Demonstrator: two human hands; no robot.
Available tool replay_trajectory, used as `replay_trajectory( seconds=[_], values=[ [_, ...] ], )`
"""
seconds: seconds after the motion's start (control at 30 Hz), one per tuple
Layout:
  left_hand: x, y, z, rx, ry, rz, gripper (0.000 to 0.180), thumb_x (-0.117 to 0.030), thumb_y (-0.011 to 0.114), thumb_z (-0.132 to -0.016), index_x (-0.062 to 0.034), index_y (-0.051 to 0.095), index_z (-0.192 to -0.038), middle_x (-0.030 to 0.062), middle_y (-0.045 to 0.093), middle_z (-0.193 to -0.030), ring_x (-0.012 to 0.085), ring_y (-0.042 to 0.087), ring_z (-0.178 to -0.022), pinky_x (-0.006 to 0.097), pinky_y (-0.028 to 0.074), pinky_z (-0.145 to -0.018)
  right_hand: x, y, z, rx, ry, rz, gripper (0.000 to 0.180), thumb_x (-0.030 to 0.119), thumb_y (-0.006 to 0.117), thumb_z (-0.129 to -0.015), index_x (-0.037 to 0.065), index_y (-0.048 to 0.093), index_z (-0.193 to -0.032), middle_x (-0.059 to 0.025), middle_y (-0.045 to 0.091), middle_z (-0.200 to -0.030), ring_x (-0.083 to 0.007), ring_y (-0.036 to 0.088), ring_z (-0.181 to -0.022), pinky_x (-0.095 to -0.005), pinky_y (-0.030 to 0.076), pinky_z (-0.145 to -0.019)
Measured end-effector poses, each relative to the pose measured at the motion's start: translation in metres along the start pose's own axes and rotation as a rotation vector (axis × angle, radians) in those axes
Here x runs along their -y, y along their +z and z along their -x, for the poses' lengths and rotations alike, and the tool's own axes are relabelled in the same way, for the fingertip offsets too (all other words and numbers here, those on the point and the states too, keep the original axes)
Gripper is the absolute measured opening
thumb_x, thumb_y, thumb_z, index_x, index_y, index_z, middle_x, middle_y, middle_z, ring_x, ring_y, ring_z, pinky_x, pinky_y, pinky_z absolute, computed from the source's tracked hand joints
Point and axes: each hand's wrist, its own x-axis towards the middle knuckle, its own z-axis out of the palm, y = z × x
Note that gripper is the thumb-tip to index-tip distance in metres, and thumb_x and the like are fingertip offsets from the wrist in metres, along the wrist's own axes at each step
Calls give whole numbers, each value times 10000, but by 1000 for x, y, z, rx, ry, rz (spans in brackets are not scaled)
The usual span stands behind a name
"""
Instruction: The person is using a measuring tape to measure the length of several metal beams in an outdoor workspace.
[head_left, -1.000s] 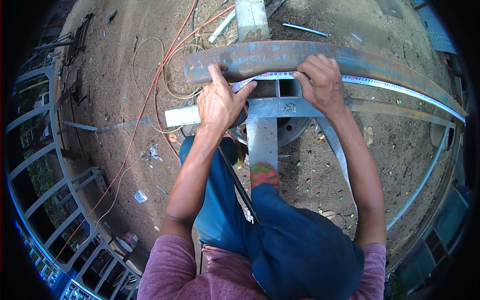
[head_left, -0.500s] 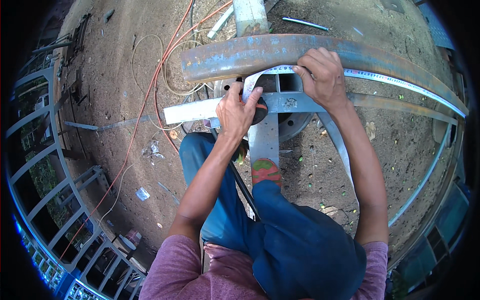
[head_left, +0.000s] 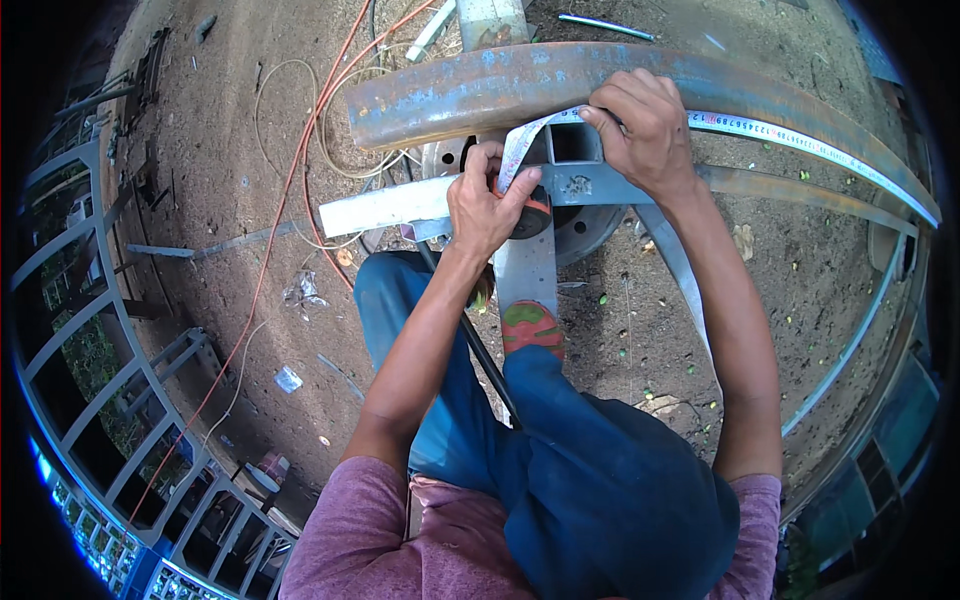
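Here, measuring the curved pipe.
My right hand pins the tape measure against the rusty curved steel pipe; my left hand, fingers closed, grips its case just below. Next I'd judge: steady reading.

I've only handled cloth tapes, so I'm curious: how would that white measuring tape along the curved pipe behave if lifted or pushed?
The measuring tape probably flexes easily: it follows the curved pipe and loops between the left hand and right hand. Being a thin strip, it likely weighs little and may spring or slide if released.
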Motion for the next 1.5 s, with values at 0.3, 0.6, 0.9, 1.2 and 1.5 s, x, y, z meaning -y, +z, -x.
replay_trajectory(
  seconds=[0.3, 0.6, 0.9, 1.2, 1.5],
  values=[
    [-3, 8, -13, -237, -63, 37, 463, -248, 805, -834, 0, 510, -1091, 133, 651, -797, 202, 643, -705, 326, 522, -656, -3, 1, 2, -10, -20, 13, 139, 159, 722, -799, 81, 610, -771, -32, 583, -767, -241, 565, -762, -374, 387, -703],
    [-3, 10, -12, -239, 45, -122, 640, -371, 851, -755, 2, 502, -1140, 156, 609, -950, 293, 636, -835, 381, 520, -760, -3, 2, 4, -15, -25, 20, 139, 159, 722, -802, 80, 611, -776, -32, 587, -777, -240, 572, -775, -377, 392, -707],
    [6, -38, 30, -222, -36, -75, 540, -262, 759, -851, -4, 488, -1240, 143, 601, -1082, 264, 599, -1014, 386, 446, -911, -3, 1, 4, -3, -26, 29, 134, 159, 720, -810, 79, 616, -783, -34, 592, -782, -242, 572, -779, -378, 395, -711],
    [89, -163, 106, -159, -742, -290, 218, -125, 658, -875, 8, 652, -1048, 86, 670, -899, 162, 625, -832, 307, 522, -775, -1, 1, 0, 7, -32, 6, 119, 136, 720, -805, 67, 623, -793, -42, 603, -792, -244, 579, -775, -375, 402, -706],
    [115, -114, 119, 620, -725, -754, 389, -146, 503, -884, 57, 511, -1215, 347, 630, -1103, 486, 612, -1058, 516, 476, -957, 12, -5, -8, 47, -6, 7, 120, 103, 723, -808, 46, 619, -795, -65, 599, -774, -260, 570, -758, -368, 395, -689]
  ],
)
